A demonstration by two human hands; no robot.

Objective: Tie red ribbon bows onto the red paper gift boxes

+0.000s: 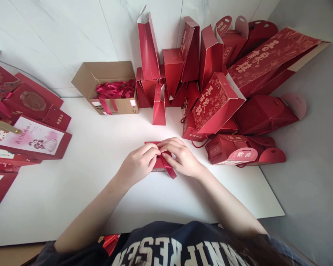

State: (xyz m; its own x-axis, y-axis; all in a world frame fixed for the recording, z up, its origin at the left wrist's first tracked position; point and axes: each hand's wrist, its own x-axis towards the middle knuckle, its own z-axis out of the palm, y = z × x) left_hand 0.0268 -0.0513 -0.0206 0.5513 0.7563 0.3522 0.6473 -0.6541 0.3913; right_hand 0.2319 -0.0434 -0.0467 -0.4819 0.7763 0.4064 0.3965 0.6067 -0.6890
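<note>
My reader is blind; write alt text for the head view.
The left hand and right hand hold a red ribbon over a red box on a white table; behind are a carton of ribbons and red gift boxes.

2 bare arms, head view: L forearm [100, 207] & R forearm [229, 199] slant fwd & inward from lower L & lower R, converging nr. ctr. L wrist [124, 182] & R wrist [200, 173] approx. straight. L hand [140, 163]: back up, fingers [150, 148] curled, index & thumb tips together in a pinch. R hand [184, 158]: back up, fingers arched twd. L, thumb [170, 161] extended beneath; grip partly hidden. Fingertips of the 2 hands v. close; contact unclear.
</note>
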